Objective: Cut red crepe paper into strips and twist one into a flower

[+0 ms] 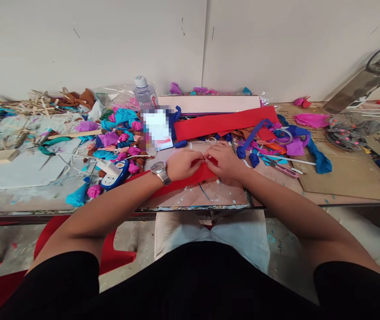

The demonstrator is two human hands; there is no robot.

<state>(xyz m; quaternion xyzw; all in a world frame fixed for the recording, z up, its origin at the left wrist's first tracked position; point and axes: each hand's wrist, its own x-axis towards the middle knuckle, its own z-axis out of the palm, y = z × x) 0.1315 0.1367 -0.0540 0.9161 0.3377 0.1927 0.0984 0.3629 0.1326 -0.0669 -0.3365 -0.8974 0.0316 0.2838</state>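
Observation:
My left hand [183,165], with a metal watch on its wrist, is closed on the upper edge of a strip of red crepe paper [195,178]. Close beside it, my right hand [223,162] pinches the same edge, and the fingertips of both hands almost meet. The strip hangs below the fingers and trails left across the table under my left forearm. Behind the hands lies a second, folded red strip [223,123]. Rolled blue crepe paper pieces [254,158] rest just right of my right hand.
Crumpled coloured paper pieces [120,116] and a blue power strip [115,175] lie to the left. A clear bottle [145,94] stands behind a blurred bright screen [158,126]. On the right are a pink cutter [287,170], cardboard [323,178] and a leaning grey bottle [356,86].

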